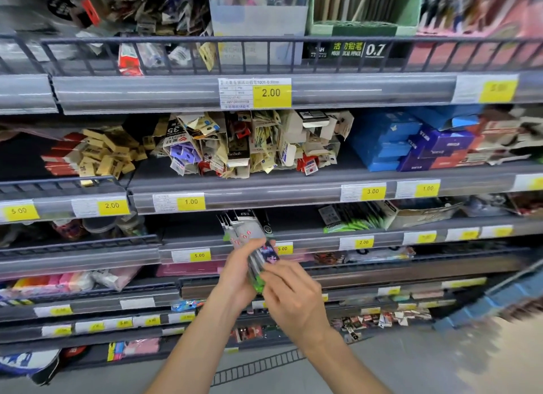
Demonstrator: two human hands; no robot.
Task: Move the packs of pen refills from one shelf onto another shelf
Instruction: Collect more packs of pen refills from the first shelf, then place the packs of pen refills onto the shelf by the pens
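A bundle of slim pen refill packs (245, 232), clear with green and black ends, stands upright in front of the third shelf (317, 238). My left hand (239, 271) is wrapped round the bundle's lower half. My right hand (289, 291) touches the bundle's lower right side with its fingertips pinched on the packs. More green refill packs (349, 220) lie on the same shelf to the right. The shelf above (264, 185) holds a heap of small carded packs (244, 142).
Blue and red boxes (411, 142) fill the right of the second shelf, tan and red packs (91, 155) its left. A torn cardboard box (423, 213) sits beside the green packs. Yellow price tags line every shelf edge. Lower shelves hold pink and mixed stationery.
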